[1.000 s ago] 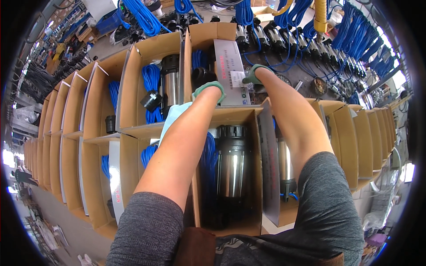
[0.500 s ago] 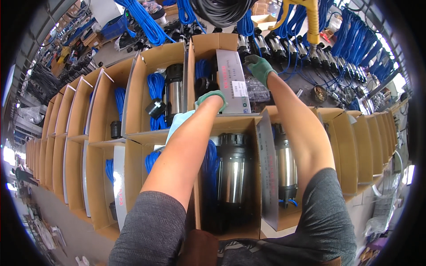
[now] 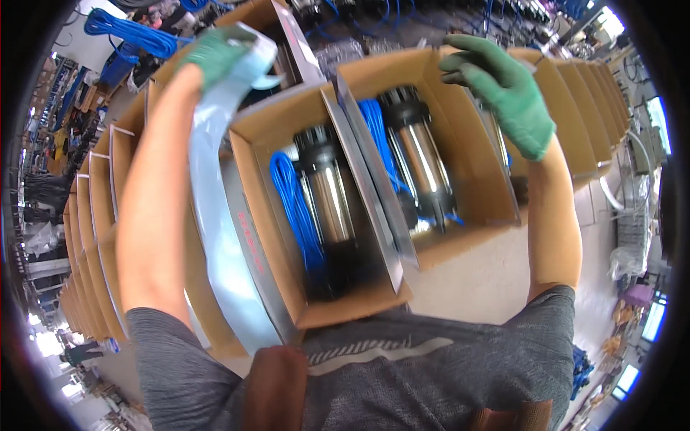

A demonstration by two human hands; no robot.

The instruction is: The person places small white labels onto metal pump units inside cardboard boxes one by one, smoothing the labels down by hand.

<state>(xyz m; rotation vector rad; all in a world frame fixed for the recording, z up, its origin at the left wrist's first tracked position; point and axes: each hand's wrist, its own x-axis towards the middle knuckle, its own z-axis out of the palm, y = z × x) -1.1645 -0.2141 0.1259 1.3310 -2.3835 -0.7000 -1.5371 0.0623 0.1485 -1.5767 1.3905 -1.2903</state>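
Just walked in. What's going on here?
The green-gloved left hand grips a long, thin light-blue strip, which runs down the left side of an open brown cardboard box. That holds a silver-and-black cylindrical unit and coiled blue cable. The green-gloved right hand is open, by the far end of a second open brown cardboard box, similarly filled; whether it touches is unclear.
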